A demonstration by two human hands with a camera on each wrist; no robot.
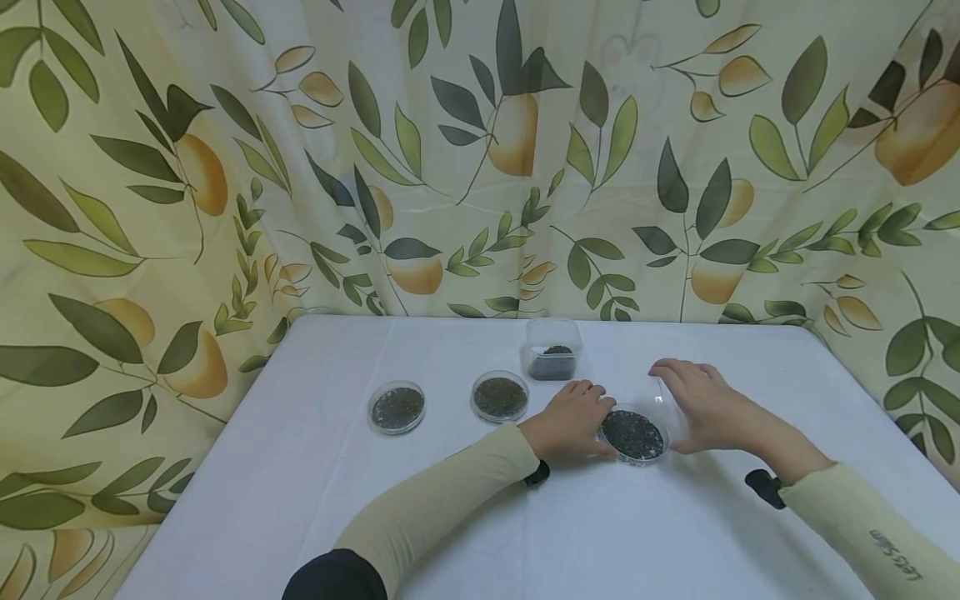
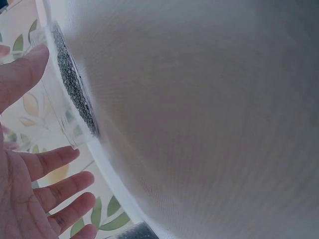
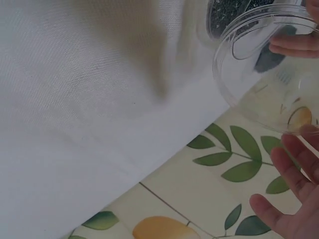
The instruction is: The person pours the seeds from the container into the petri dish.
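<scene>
A clear round petri dish (image 1: 634,435) filled with dark granules sits on the white table. My left hand (image 1: 572,421) holds it from the left, the thumb at its near side and the fingers at its far side. From the left wrist view, the thumb and index finger of the left hand (image 2: 30,184) span the dish (image 2: 74,82). My right hand (image 1: 712,408) grips a clear round lid (image 1: 662,400), tilted up beside the dish's right edge. The right wrist view shows this lid (image 3: 224,74) at the fingers of the right hand (image 3: 294,174).
Two more petri dishes with dark granules, one at far left (image 1: 397,408) and one nearer (image 1: 499,397), stand on the white table (image 1: 300,467). Behind the hands is a clear plastic tub (image 1: 552,354) partly filled with dark granules. A leaf-patterned curtain (image 1: 465,208) hangs beyond the table's back edge.
</scene>
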